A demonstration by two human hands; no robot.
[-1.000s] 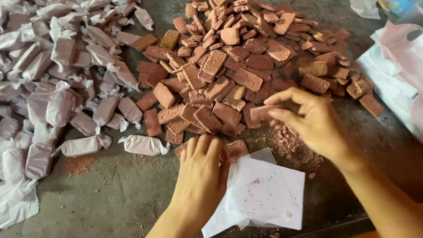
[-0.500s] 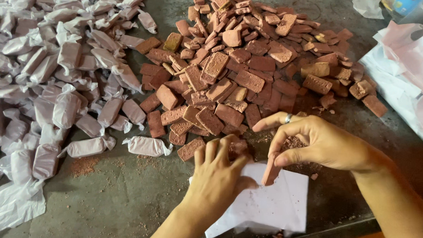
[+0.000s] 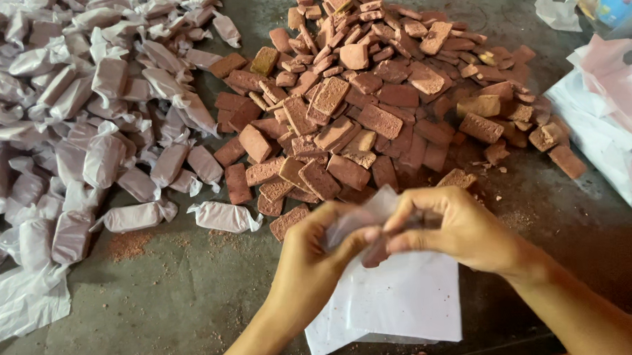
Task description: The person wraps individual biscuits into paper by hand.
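Two hands wrap one reddish-brown block in a thin wrapper sheet, just in front of the heap of bare blocks.

The left hand (image 3: 312, 258) is curled closed, thumb and fingers pinching the translucent wrapper sheet (image 3: 363, 218) from its side. The right hand (image 3: 458, 228) is closed too, its fingertips gripping the block (image 3: 379, 251) through the sheet. Only the block's lower end shows; its long axis seems to run steeply, lower end pointing down towards the stack of white sheets (image 3: 397, 300) lying on the desk (image 3: 159, 302). Just behind the hands lies the heap of bare blocks (image 3: 369, 105); the pile of wrapped pieces (image 3: 83, 122) fills the left side.
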